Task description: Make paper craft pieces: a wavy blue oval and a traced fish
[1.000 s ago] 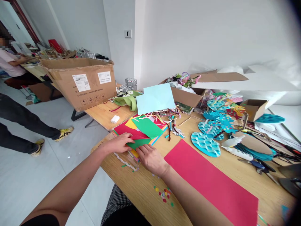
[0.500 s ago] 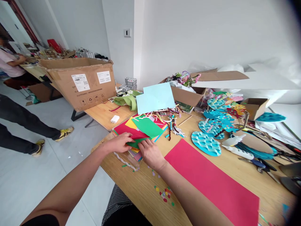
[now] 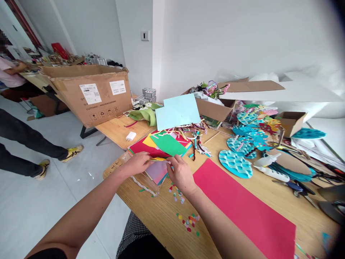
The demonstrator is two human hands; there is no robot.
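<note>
A stack of coloured paper [image 3: 161, 145] in red, green and yellow lies at the table's left end. My left hand [image 3: 138, 163] is closed on the left side of several lifted sheets. Their raised front edge [image 3: 158, 159] faces me edge-on, showing a yellow strip. On the right side of those sheets, my right hand [image 3: 180, 172] pinches the edge between thumb and fingers. Purple paper [image 3: 157, 172] shows beneath, at the front of the stack. A large red sheet [image 3: 242, 205] lies flat, right of my right hand.
Small paper dots [image 3: 188, 221] are scattered near the table's front edge. A pale blue sheet [image 3: 178, 112] leans behind the stack. Blue wavy discs [image 3: 235, 163], glue bottles [image 3: 272, 172] and scissors lie to the right. A large cardboard box [image 3: 99, 95] and another person [image 3: 12, 72] are at left.
The front of the gripped sheets has risen, uncovering more purple paper below. My right hand has shifted slightly right, and more paper dots show beside it.
</note>
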